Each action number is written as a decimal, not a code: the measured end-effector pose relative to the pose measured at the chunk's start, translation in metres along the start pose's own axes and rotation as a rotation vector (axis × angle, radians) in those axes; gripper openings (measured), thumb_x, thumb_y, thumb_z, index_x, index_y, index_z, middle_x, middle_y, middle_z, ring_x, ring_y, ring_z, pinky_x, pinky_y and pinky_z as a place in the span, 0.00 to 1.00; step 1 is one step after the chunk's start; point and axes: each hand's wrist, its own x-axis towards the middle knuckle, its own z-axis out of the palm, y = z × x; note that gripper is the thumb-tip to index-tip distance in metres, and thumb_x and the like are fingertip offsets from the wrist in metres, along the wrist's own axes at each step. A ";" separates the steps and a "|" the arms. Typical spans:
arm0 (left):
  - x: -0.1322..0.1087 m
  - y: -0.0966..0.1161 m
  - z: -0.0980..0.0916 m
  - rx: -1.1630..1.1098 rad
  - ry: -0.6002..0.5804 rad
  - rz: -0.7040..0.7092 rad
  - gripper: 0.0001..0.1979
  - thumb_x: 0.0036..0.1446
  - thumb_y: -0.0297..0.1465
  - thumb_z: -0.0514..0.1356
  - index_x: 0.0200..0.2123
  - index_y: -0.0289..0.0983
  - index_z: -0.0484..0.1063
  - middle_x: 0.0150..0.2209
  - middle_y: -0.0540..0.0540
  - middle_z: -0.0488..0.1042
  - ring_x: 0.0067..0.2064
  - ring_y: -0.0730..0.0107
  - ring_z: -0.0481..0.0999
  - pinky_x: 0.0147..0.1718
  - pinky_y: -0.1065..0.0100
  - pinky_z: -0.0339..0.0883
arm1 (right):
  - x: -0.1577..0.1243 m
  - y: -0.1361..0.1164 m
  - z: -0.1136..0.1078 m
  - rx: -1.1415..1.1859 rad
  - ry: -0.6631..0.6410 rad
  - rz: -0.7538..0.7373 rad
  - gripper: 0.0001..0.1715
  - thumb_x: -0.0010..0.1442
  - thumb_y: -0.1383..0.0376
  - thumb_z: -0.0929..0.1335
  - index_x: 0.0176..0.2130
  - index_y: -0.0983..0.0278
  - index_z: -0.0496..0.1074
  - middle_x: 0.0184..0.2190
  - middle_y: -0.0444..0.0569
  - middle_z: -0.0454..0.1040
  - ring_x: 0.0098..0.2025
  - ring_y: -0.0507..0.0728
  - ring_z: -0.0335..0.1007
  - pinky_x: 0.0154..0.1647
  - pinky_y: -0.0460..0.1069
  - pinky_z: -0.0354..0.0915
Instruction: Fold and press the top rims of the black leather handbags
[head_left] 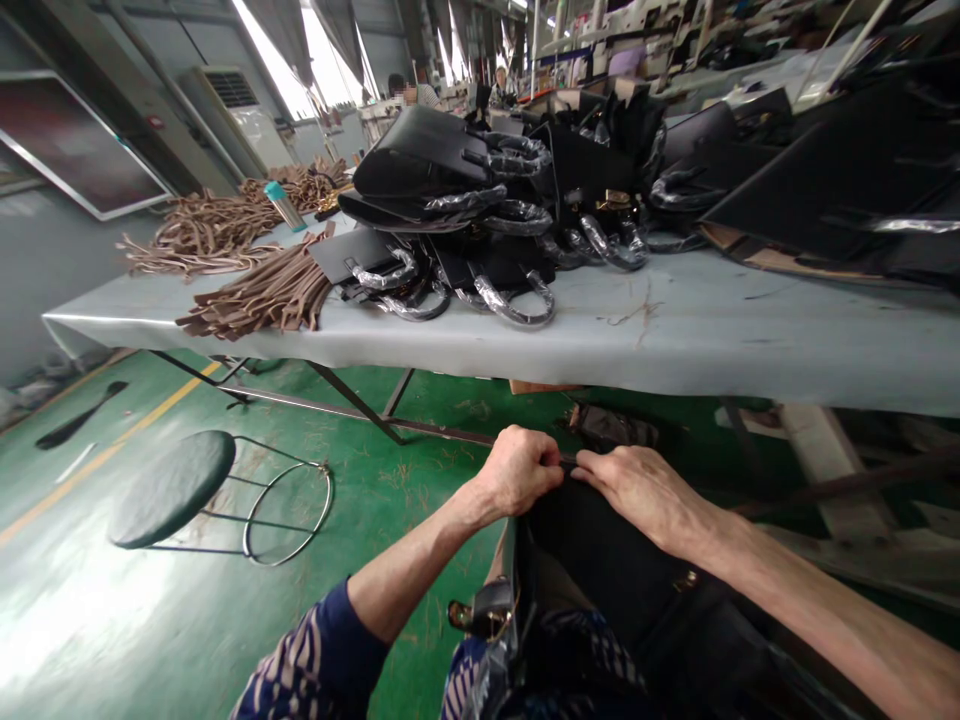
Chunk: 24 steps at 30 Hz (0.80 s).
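A black handbag (600, 570) rests on my lap below the table edge. My left hand (517, 468) is closed in a fist on the bag's far top edge. My right hand (637, 485) pinches the same edge just to the right, fingertips almost touching the left hand. A metal buckle with a strap (484, 615) hangs at the bag's near left side. What lies between the fingers besides the bag's edge is too small to make out.
A grey-covered table (675, 340) stands ahead with a pile of black handbags (480, 210) with plastic-wrapped handles, brown leather strips (262, 295) and a teal bottle (285, 205). A round stool (172, 488) stands on the green floor at left. People work far behind.
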 end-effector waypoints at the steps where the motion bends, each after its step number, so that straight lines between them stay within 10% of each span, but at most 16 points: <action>1: 0.000 0.000 0.000 -0.002 0.002 0.004 0.04 0.41 0.25 0.56 0.18 0.34 0.66 0.18 0.54 0.63 0.23 0.77 0.59 0.23 0.75 0.50 | 0.000 -0.001 0.000 0.008 0.000 0.003 0.12 0.63 0.63 0.60 0.31 0.62 0.70 0.22 0.45 0.76 0.25 0.54 0.73 0.22 0.46 0.52; 10: -0.002 0.002 -0.006 0.059 0.018 0.079 0.05 0.42 0.23 0.55 0.25 0.37 0.61 0.20 0.56 0.61 0.24 0.77 0.58 0.23 0.75 0.50 | 0.002 -0.003 -0.002 0.068 -0.036 0.051 0.14 0.63 0.62 0.60 0.31 0.61 0.70 0.23 0.45 0.76 0.27 0.55 0.74 0.23 0.45 0.54; 24: -0.005 -0.009 -0.002 -0.429 0.019 0.036 0.08 0.45 0.22 0.54 0.32 0.35 0.63 0.26 0.53 0.69 0.28 0.77 0.68 0.27 0.76 0.59 | 0.019 -0.017 -0.012 0.148 -0.130 0.029 0.12 0.63 0.62 0.60 0.36 0.64 0.69 0.28 0.50 0.76 0.34 0.58 0.74 0.29 0.47 0.58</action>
